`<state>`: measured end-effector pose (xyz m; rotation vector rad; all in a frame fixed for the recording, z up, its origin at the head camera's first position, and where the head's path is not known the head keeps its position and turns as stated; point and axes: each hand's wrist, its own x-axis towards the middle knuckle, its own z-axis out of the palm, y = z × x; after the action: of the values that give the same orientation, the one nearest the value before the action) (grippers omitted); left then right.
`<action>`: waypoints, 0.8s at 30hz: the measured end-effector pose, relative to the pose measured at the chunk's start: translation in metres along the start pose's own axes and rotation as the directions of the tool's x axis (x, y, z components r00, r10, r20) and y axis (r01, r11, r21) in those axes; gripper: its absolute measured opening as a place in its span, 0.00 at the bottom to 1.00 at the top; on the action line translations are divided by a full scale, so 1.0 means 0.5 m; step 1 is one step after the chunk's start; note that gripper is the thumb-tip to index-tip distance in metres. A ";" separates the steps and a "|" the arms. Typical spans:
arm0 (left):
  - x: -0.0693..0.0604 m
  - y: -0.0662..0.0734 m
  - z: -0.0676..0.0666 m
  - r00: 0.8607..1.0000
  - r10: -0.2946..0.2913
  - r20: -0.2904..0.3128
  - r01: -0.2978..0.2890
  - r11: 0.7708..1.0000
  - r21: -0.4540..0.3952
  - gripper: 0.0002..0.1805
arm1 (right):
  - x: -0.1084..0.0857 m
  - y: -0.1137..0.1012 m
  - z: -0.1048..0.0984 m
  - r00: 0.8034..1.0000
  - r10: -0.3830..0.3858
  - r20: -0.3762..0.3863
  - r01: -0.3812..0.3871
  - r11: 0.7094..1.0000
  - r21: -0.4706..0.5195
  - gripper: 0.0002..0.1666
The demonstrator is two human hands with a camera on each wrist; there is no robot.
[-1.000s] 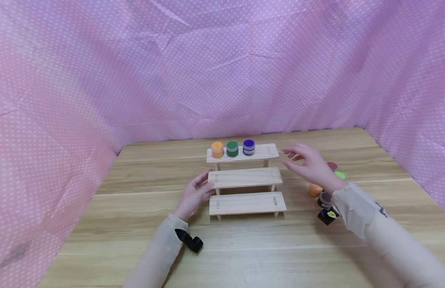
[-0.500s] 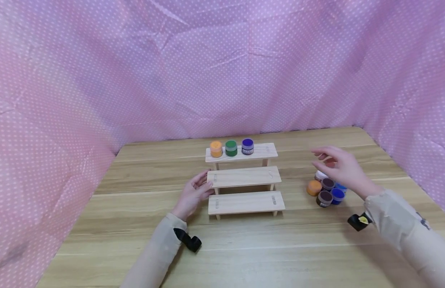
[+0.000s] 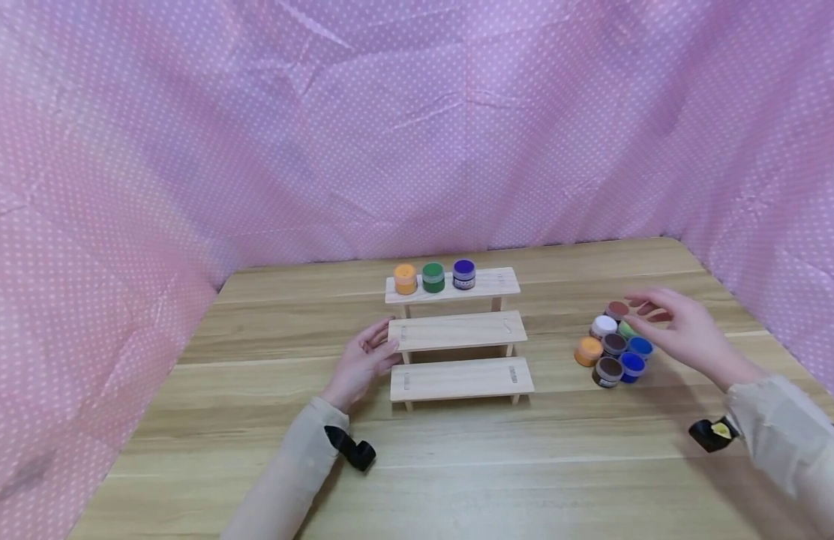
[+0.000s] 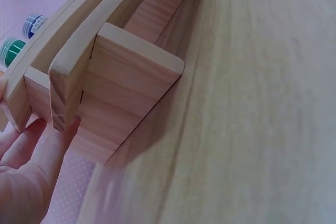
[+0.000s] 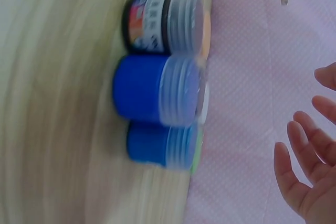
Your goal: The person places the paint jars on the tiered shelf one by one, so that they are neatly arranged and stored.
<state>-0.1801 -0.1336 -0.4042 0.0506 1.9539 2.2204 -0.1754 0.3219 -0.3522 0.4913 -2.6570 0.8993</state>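
Observation:
A three-tier wooden stand has its middle shelf (image 3: 457,332) gripped at the left end by my left hand (image 3: 359,365); in the left wrist view the fingers (image 4: 47,150) lie around the shelf's end. On the top shelf (image 3: 494,282) are an orange jar (image 3: 405,280), a green jar (image 3: 433,277) and a purple jar (image 3: 464,274). My right hand (image 3: 687,330), empty with relaxed fingers, hovers at the right side of a cluster of jars, near the light green jar (image 3: 628,330) and red-brown jar (image 3: 616,311).
Also in the cluster are a white jar (image 3: 603,327), an orange jar (image 3: 589,351), two dark brown jars and two blue jars, the nearer one (image 3: 632,367) deeper in colour. A pink dotted cloth (image 3: 457,150) hangs behind the wooden table (image 3: 457,465).
My right hand has moved from beside the top shelf rightward and toward me, to the jar cluster, uncovering more of the jars. My left hand has stayed at the stand.

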 end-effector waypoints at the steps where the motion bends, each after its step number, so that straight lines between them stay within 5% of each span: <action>1: 0.000 0.001 0.000 1.000 -0.003 0.000 0.003 1.000 -0.001 0.29 | -0.003 0.002 -0.002 1.000 0.002 -0.001 -0.002 1.000 -0.009 0.20; 19: -0.001 0.008 0.004 1.000 -0.014 -0.007 0.014 1.000 -0.007 0.29 | -0.051 0.055 -0.015 0.995 0.083 0.051 -0.082 0.996 -0.036 0.24; 24: -0.003 0.010 0.004 1.000 -0.004 -0.002 0.004 1.000 -0.008 0.29 | -0.061 0.068 -0.007 0.998 0.051 0.045 -0.050 0.998 -0.025 0.23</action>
<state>-0.1791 -0.1323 -0.3990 0.0440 1.9445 2.2267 -0.1614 0.3564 -0.3787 0.4459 -2.7291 0.8798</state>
